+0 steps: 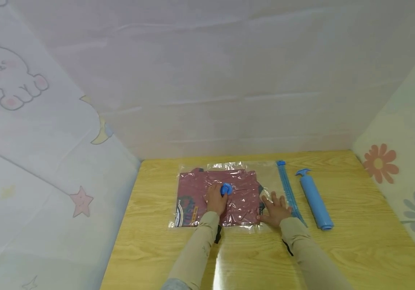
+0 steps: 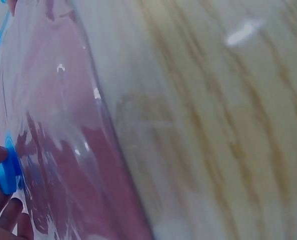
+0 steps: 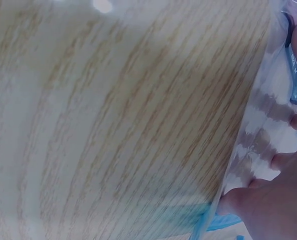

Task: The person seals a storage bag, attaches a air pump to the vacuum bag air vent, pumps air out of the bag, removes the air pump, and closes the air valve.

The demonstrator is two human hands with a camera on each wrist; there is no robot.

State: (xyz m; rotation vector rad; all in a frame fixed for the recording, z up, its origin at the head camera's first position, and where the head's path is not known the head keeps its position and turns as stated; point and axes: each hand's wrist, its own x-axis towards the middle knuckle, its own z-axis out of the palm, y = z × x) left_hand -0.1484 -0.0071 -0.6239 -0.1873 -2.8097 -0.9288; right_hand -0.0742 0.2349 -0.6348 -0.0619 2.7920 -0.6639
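Observation:
A clear plastic vacuum storage bag (image 1: 267, 171) lies flat on the table with a folded maroon garment (image 1: 241, 205) inside. Near its middle sits a round blue valve cap (image 1: 226, 188). My left hand (image 1: 216, 199) pinches this valve cap (image 2: 7, 170) at its edge, thumb on one side and fingers on the other, as the left wrist view shows. On the bag's right part, my right hand (image 1: 275, 211) rests with its fingers spread, close to the blue zip strip (image 1: 288, 189). In the right wrist view its fingertips (image 3: 281, 161) touch the clear film.
A blue hand pump (image 1: 316, 201) lies on the wooden table (image 1: 149, 249) to the right of the bag. Pale fabric walls stand behind and at both sides, with a printed star (image 1: 81, 201) on the left and flowers (image 1: 379, 163) on the right.

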